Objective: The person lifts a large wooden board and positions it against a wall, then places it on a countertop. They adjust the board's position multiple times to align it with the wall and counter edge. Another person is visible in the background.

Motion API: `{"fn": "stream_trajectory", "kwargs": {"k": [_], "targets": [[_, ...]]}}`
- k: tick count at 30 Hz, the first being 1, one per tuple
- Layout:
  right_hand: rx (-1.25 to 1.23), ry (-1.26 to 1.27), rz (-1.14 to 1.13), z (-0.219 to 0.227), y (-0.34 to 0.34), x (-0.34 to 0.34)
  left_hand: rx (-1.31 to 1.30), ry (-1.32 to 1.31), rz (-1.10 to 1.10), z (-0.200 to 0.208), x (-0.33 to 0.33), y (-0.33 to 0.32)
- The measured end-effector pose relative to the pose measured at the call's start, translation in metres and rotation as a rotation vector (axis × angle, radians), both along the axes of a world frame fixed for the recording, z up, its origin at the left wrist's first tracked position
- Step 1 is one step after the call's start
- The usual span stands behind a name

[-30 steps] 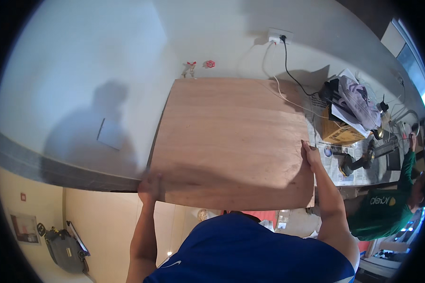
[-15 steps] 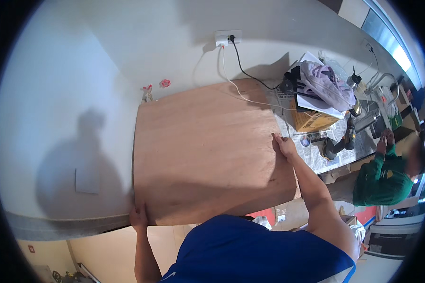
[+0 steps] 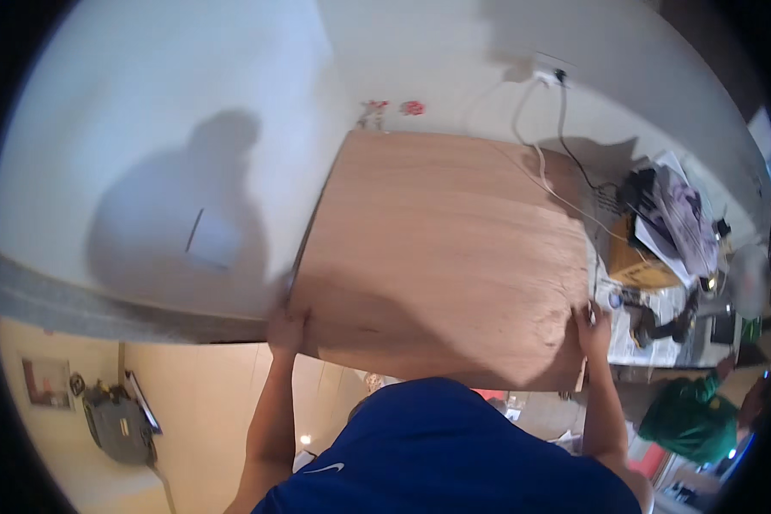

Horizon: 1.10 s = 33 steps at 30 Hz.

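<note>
A large sheet of plywood (image 3: 441, 248) lies over the counter in the corner, its far edge close to the back wall and its left edge along the side wall. My left hand (image 3: 287, 329) grips the left edge by the near corner, thumb on top and the other fingers mostly hidden. On the opposite edge, toward the near corner, my right hand (image 3: 593, 331) is closed round the board with the thumb on its face. A thin white cable (image 3: 584, 207) runs over the far right part of the sheet.
Right of the board, newspaper (image 3: 662, 301) covers the counter, with a cardboard box (image 3: 638, 261) under a lilac cloth (image 3: 684, 218) and a blurred cordless drill (image 3: 681, 324). A wall socket (image 3: 550, 72) holds two cables. A person in green (image 3: 692, 418) is at the right.
My view has swung left, so the board sits farther right in it. My right hand has moved nearer along the right edge. Both hands still hold the sheet.
</note>
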State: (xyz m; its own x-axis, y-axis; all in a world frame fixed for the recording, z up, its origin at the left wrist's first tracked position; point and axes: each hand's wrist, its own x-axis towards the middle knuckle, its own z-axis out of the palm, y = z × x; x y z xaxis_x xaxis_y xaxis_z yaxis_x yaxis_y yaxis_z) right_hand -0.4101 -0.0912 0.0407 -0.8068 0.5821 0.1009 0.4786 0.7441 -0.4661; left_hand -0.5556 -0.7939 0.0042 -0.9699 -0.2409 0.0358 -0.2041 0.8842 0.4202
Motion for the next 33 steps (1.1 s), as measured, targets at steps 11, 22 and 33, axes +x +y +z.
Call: {"fn": "stream_trajectory", "kwargs": {"k": [11, 22, 33], "targets": [[-1.072, -0.09, -0.405, -0.008, -0.059, 0.111, 0.139, -0.059, 0.127, -0.042, 0.006, -0.011], [-0.959, -0.16, -0.41, -0.038, -0.019, 0.114, 0.103, -0.166, 0.181, 0.018, -0.001, 0.015], [-0.7, -0.186, -0.372, -0.013, -0.037, 0.049, 0.084, -0.093, 0.175, 0.011, -0.014, 0.013]]}}
